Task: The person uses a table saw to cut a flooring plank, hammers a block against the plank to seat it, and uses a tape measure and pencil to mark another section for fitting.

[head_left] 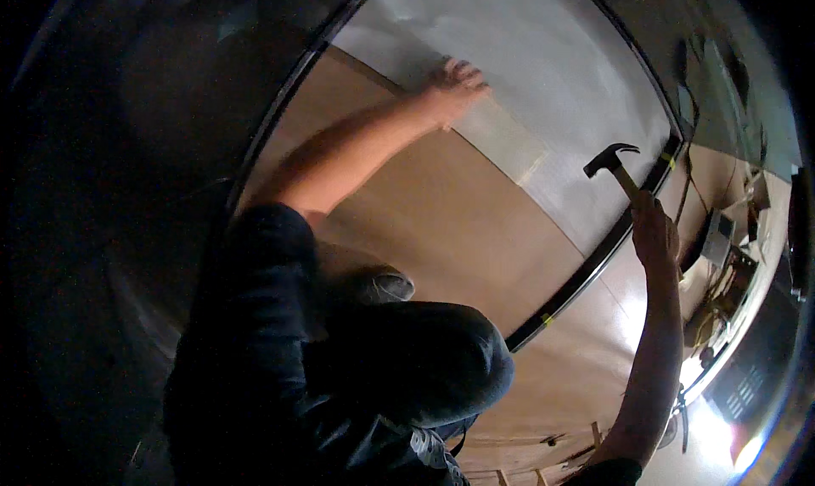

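Clenching a claw hammer (605,160), the right hand (654,227) is seen at two o'clock. The left hand (457,92) is half-curled, hold unclear.

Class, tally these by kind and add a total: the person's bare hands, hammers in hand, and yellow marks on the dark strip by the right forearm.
Bare hands: 2 (left hand, right hand)
Hammer in hand: 1
Yellow marks on the dark strip: 2 (upper mark, lower mark)
Total: 5

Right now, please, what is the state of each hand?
Left hand: over the grey sheet; grip cannot be told.
Right hand: closed, holding the hammer.
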`<control>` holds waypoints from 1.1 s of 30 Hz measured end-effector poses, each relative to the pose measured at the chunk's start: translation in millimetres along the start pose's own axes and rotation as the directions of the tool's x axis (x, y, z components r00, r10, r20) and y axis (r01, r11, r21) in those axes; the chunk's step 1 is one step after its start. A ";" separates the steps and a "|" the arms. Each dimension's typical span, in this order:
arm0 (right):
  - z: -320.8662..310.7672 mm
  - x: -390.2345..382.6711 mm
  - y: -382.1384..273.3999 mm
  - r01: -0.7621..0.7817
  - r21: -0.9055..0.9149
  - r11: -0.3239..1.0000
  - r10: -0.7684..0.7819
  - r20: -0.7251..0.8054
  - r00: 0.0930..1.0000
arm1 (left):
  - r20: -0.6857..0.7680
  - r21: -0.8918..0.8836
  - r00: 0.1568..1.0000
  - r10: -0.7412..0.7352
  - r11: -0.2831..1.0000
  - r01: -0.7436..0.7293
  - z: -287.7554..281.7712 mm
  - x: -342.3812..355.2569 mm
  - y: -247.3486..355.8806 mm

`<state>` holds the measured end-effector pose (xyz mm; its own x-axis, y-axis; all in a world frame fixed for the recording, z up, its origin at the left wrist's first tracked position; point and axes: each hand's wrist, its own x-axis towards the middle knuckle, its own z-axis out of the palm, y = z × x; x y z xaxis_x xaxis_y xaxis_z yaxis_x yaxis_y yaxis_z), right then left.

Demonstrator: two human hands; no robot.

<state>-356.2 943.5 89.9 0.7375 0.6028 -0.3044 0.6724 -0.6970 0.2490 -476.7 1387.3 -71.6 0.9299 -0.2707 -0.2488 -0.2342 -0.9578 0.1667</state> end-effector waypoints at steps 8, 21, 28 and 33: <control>-40.3 105.7 -84.6 -0.076 0.159 0.984 0.048 0.170 0.984 | -0.431 -0.286 0.896 -0.107 0.958 -0.023 56.9 -9.9 -66.4; -15.3 193.8 -42.8 0.133 0.181 0.974 -0.152 0.100 0.983 | -0.552 -0.327 0.820 -0.152 0.944 -0.045 61.5 2.1 -5.7; -14.2 169.5 -84.9 0.418 0.080 0.905 -0.425 0.191 0.885 | -0.542 -0.324 0.832 -0.118 0.943 -0.078 64.4 2.0 -11.2; 2.4 174.7 -56.9 0.239 0.123 0.963 -0.264 0.266 0.927 | -0.609 -0.301 0.788 -0.095 0.946 -0.118 67.8 10.8 -11.1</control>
<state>-265.8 1087.5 20.4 0.4902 0.6394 -0.5924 0.8161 -0.5753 0.0544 -483.3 1388.4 -140.7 0.9273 -0.0633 0.3689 -0.2462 -0.8455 0.4739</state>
